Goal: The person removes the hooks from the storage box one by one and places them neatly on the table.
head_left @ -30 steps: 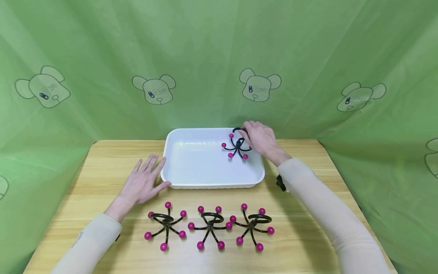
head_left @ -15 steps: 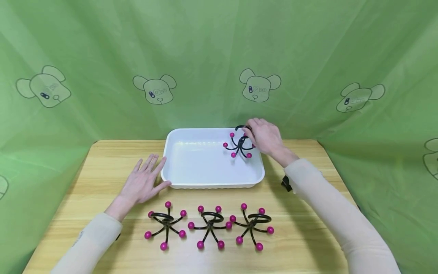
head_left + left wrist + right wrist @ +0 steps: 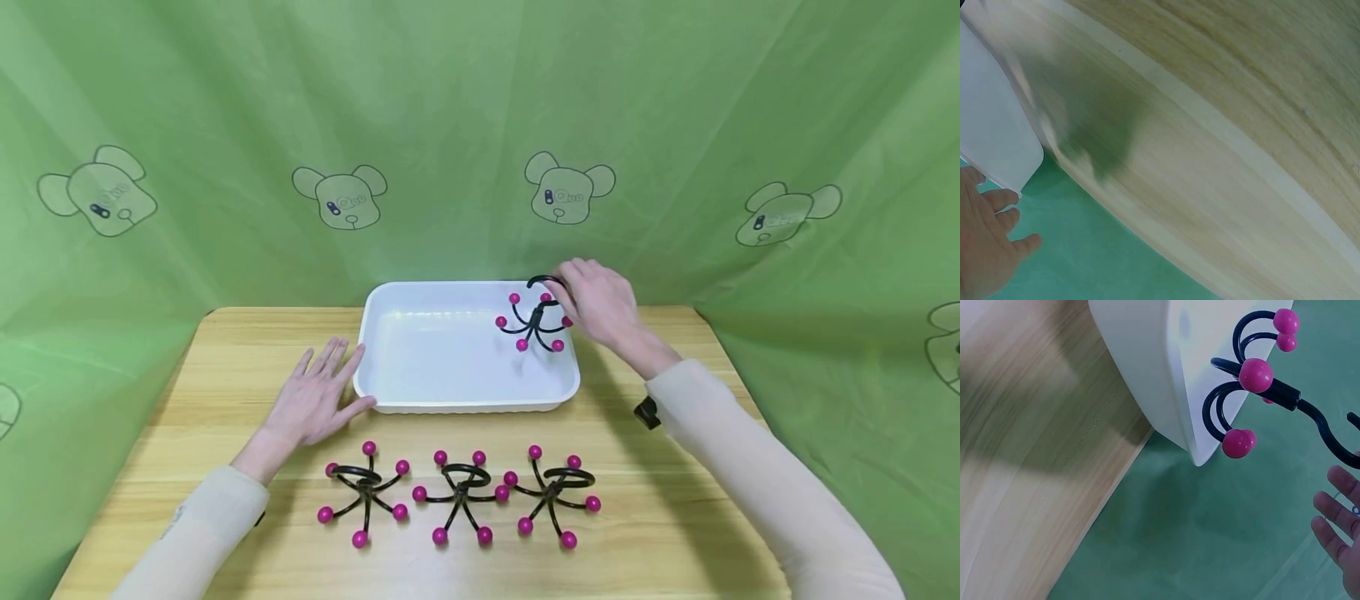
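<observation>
My right hand [image 3: 600, 302] pinches the curved top of a black multi-arm hanging hook [image 3: 536, 320] with pink ball tips. In the right wrist view the hanging hook [image 3: 1282, 394] hangs tilted beside the tray wall, several arms spread out. It is over the right part of the white tray [image 3: 450, 408]; whether it touches the bottom I cannot tell. With fingers spread, my left hand [image 3: 311, 398] lies at the tray's left side, forefinger and thumb against the rim. Fingertips of the left hand [image 3: 985, 237] also show beside the tray [image 3: 997, 119] in the left wrist view.
Three more such hanging hooks stand in a row in front of the tray: a left one [image 3: 365, 493], a middle one [image 3: 461, 497] and a right one [image 3: 552, 495]. The wooden table [image 3: 225, 375] ends at a green curtain [image 3: 450, 100] behind the tray.
My right hand has shifted a little to the right, carrying the hanging hook with it toward the tray's right side. The left hand and the row of hooks stay where they were.
</observation>
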A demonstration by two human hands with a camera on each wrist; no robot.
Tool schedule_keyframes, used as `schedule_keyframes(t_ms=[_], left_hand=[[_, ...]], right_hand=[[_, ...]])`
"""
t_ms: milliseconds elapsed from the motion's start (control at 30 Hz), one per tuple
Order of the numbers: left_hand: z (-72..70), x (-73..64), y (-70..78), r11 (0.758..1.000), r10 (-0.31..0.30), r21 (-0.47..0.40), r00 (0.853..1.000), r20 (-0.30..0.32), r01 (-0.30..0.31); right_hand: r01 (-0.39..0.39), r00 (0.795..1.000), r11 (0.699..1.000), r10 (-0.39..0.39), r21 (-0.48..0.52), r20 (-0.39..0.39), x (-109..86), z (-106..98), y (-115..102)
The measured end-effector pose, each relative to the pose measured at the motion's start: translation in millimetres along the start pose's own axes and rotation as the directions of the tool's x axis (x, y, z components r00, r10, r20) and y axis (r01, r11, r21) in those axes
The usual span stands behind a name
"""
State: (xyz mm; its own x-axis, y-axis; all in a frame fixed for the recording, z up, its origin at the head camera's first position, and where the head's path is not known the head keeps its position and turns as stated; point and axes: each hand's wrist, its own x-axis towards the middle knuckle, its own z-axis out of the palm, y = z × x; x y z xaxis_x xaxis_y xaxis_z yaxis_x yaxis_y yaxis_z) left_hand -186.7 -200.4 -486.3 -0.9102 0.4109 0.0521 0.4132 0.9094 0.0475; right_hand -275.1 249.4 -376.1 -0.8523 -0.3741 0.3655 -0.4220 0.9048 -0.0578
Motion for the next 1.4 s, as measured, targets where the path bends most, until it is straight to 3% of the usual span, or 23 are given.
schedule_keyframes(t_ms=[467, 900, 1400], left_hand=[[-1.2, -0.4, 0.9, 1.0, 0.0, 0.011, 1.0, -0.002, 0.0], [-0.6, -0.7, 0.4, 1.0, -0.001, 0.006, 1.0, -0.002, 0.001], [-1.2, -0.7, 0.6, 1.0, -0.002, -0.003, 1.0, 0.008, 0.002]], right_hand=[[0.012, 0.994, 1.0, -0.01, 0.018, -0.106, -33.4, -23, 7], [0.085, 0.967, 0.996, -0.082, 0.003, -0.242, -70.9, -46, 13], [0.148, 0.966, 0.989, -0.146, -0.006, -0.214, -113.5, -61, 17]])
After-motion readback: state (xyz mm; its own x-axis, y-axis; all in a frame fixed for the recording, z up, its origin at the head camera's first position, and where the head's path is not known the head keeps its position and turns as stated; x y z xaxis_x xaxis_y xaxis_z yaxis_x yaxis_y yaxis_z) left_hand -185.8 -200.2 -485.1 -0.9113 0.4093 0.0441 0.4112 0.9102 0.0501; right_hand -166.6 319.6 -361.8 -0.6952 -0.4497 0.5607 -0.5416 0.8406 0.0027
